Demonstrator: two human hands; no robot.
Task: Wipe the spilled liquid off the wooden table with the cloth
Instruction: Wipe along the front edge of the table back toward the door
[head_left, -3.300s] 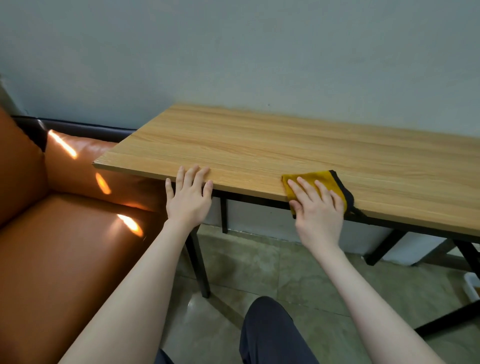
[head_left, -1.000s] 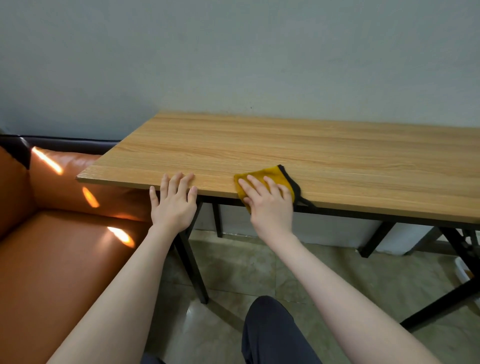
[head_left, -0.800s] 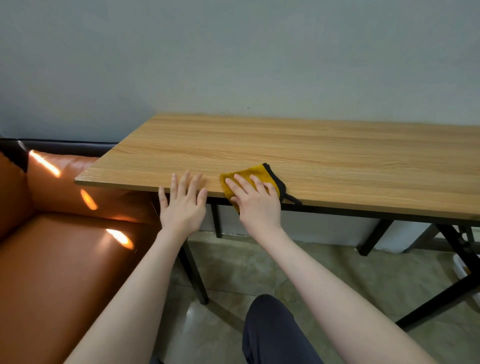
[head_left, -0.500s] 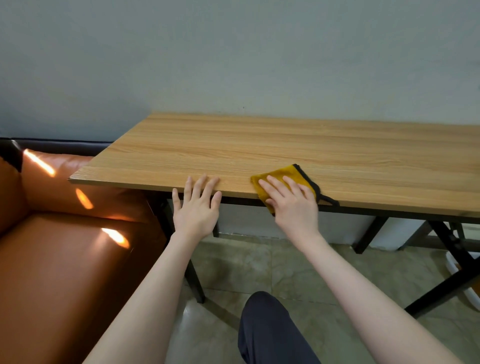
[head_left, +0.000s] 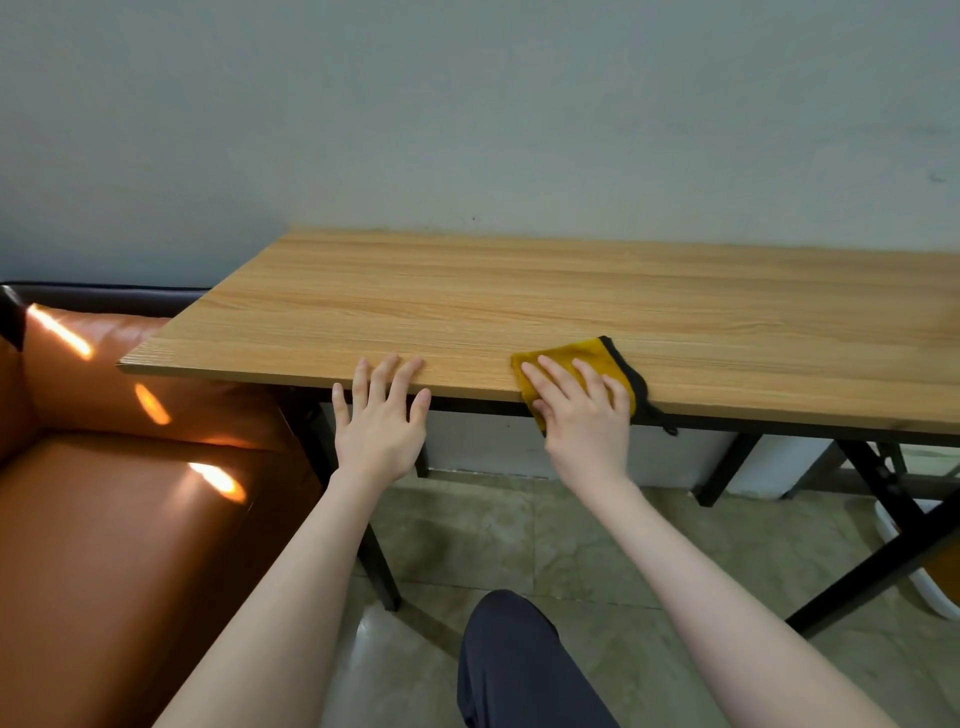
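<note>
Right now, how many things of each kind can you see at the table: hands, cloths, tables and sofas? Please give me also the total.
Hands: 2, the left hand with its fingertips at the table edge and the right hand flat on the cloth
Cloths: 1, the yellow cloth with dark trim
Tables: 1, the wooden table
Sofas: 1, the orange sofa
Total: 5

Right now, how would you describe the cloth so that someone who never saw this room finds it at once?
Start from the long wooden table that stands against the pale wall, beside the orange sofa. Follow its near edge to the right hand, which lies flat on the cloth, part of it hanging over that edge. It is the only fabric on the table: mustard yellow with a black border.
</note>
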